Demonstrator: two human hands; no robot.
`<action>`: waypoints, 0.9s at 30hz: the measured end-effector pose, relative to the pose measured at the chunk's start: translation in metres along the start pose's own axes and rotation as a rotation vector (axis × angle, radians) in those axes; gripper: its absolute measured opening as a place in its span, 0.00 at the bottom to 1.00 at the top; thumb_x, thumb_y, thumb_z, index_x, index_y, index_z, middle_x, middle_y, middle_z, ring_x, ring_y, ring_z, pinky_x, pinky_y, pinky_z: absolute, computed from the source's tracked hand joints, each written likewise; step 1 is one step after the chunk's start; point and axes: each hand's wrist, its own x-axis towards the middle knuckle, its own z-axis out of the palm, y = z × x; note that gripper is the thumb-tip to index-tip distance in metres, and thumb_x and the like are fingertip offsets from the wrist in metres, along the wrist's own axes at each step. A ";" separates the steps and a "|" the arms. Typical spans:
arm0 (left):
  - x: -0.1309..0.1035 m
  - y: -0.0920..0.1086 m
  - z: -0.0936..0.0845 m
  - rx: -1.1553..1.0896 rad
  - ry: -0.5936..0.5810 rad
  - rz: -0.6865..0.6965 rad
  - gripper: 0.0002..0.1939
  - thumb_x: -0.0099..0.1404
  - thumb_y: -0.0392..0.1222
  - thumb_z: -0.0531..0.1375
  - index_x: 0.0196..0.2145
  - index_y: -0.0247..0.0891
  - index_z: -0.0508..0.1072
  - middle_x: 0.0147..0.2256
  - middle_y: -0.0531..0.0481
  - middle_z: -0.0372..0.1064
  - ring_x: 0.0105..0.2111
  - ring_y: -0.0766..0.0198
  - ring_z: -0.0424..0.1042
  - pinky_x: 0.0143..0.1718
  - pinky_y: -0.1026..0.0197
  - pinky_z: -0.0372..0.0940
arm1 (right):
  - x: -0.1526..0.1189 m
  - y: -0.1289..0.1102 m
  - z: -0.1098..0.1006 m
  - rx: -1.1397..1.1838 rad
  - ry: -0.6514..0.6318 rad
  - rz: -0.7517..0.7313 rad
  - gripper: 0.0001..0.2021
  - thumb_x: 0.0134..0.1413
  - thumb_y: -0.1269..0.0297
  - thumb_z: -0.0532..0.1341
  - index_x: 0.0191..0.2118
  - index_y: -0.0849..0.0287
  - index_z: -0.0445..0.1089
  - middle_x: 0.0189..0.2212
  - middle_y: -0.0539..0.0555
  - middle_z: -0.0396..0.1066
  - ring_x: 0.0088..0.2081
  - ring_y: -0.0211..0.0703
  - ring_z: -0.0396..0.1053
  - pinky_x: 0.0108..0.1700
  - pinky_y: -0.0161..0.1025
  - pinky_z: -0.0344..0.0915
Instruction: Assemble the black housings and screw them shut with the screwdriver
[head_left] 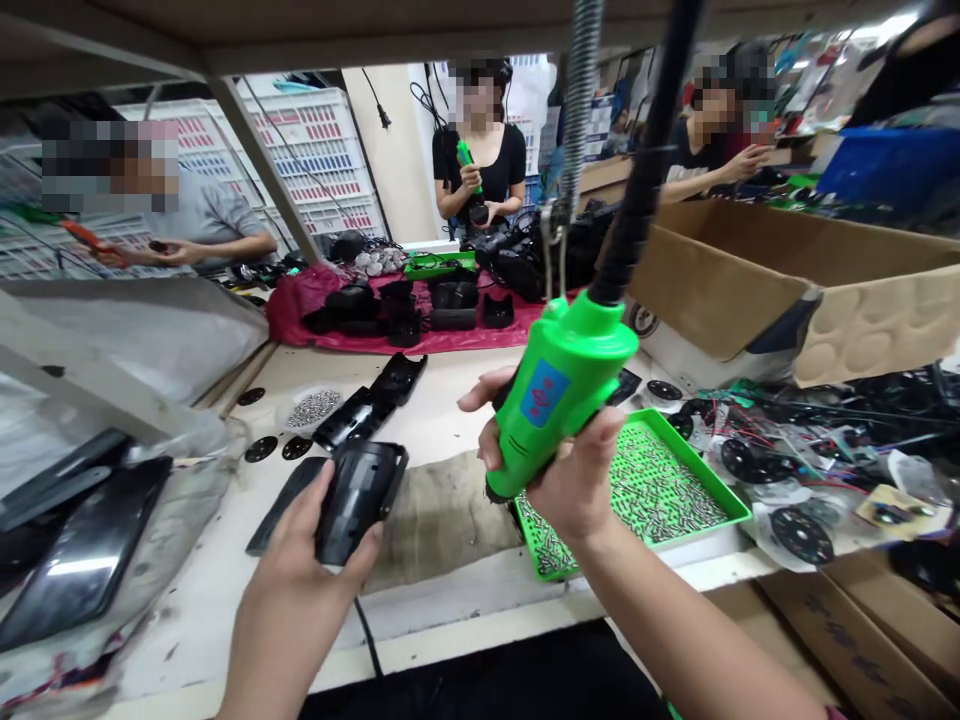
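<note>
My left hand (pixel 300 560) is wrapped round a black plastic housing (pixel 360 495), thumb on its near right side and fingers on its left. In my right hand (pixel 574 485) is a bright green electric screwdriver (pixel 544 400), tilted, hanging from a coiled spring (pixel 581 90) with a thick black cord (pixel 641 190) at its top. Its tip is hidden from this angle. Behind the right wrist lies a green tray (pixel 720 500) full of small screws (pixel 660 480). Black half-shells (pixel 360 410) rest beyond the left hand, near a small pile of metal parts (pixel 313 408).
A cardboard box (pixel 727 280) stands at the back right, with wires and black discs (pixel 799 535) in front. Black parts (pixel 454 300) lie on a magenta cloth (pixel 300 300). Glossy black panels (pixel 90 550) are at left. Other people (pixel 480 160) work across the bench.
</note>
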 end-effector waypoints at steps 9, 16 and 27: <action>-0.022 0.018 0.033 -0.390 -0.353 0.035 0.40 0.56 0.60 0.61 0.64 0.50 0.58 0.61 0.49 0.62 0.60 0.49 0.61 0.61 0.47 0.55 | -0.015 -0.040 0.019 0.059 0.004 -0.013 0.26 0.55 0.36 0.54 0.42 0.53 0.74 0.36 0.55 0.73 0.22 0.39 0.68 0.22 0.40 0.66; -0.013 0.016 0.025 -0.655 -0.358 -0.103 0.38 0.55 0.61 0.61 0.60 0.41 0.64 0.60 0.46 0.64 0.61 0.49 0.60 0.62 0.50 0.52 | -0.018 -0.023 0.023 0.098 -0.052 -0.035 0.25 0.57 0.39 0.55 0.47 0.52 0.73 0.41 0.57 0.74 0.23 0.40 0.68 0.24 0.42 0.65; -0.013 0.012 0.027 -0.730 -0.377 -0.072 0.40 0.55 0.60 0.62 0.60 0.37 0.62 0.59 0.43 0.64 0.62 0.53 0.59 0.62 0.52 0.51 | -0.012 -0.009 0.031 0.136 -0.039 -0.081 0.29 0.53 0.35 0.54 0.46 0.54 0.74 0.40 0.57 0.74 0.22 0.40 0.68 0.23 0.41 0.62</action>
